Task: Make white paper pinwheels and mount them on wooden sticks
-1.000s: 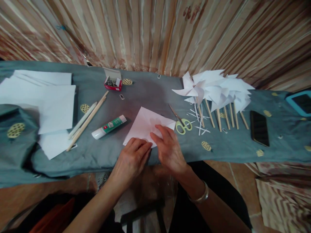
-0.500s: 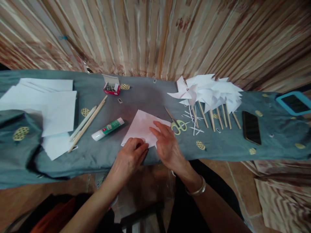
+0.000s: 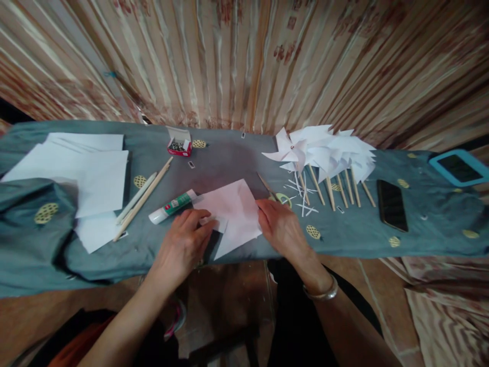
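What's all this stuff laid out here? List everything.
paper sheet: one, pale pink, front middle, between both hands
glue stick: one, white and green, left of the sheet
scissors: one pair, yellow-green handles, partly behind the right hand
pinwheels: several, white on wooden sticks, right of centre
paper strips: several, white, beside the scissors
loose sticks: a few, wooden, left of the glue
paper stack: several sheets, white, far left
small box: one, red, at the back
phone: one, black, right
tablecloth: one, grey-blue, yellow spots
left hand: one, pinching the sheet's left corner
right hand: one, at the sheet's right edge
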{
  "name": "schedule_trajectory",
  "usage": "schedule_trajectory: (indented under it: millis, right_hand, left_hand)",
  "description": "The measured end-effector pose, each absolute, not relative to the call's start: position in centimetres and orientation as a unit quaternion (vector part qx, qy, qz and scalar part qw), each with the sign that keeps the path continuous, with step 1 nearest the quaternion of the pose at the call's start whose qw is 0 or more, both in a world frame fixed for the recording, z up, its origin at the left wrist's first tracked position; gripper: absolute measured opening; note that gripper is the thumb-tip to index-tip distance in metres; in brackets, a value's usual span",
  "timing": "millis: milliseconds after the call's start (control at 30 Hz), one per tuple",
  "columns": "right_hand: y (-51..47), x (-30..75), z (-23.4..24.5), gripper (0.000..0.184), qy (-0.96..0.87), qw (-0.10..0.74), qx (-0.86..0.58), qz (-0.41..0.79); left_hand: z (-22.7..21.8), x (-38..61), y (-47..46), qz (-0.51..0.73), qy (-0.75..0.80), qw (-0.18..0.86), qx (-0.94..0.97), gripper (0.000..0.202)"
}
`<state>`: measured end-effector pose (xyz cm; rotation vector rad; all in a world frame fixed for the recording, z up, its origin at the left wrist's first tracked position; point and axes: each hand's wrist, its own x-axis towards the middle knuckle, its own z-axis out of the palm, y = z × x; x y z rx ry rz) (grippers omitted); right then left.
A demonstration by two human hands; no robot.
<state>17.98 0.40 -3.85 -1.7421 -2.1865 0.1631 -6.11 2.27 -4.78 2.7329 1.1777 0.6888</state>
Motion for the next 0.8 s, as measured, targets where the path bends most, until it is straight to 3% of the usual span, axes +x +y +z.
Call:
schedule_trajectory:
  millis: [200,467,800]
  right_hand:
    - [-0.9,17.8,-4.0,0.019,-0.774,0.175,-0.608,0.037]
    - [-0.7,17.6,-4.1,0.02,-0.777,0.172,-0.604,0.037]
    - [-0.5,18.2,-3.9,0.027,-0.7,0.253,-0.649,0.16]
  left_hand:
    - [-4.2,-5.9,1.4,0.241,0.381,0.034,0.892,0.031]
    - [-5.1,-3.0,-1.5,0.218,0.325,0.089,0.916,0.017]
    - [-5.2,-3.0,-1.7,0.221,0.323,0.109,0.914,0.017]
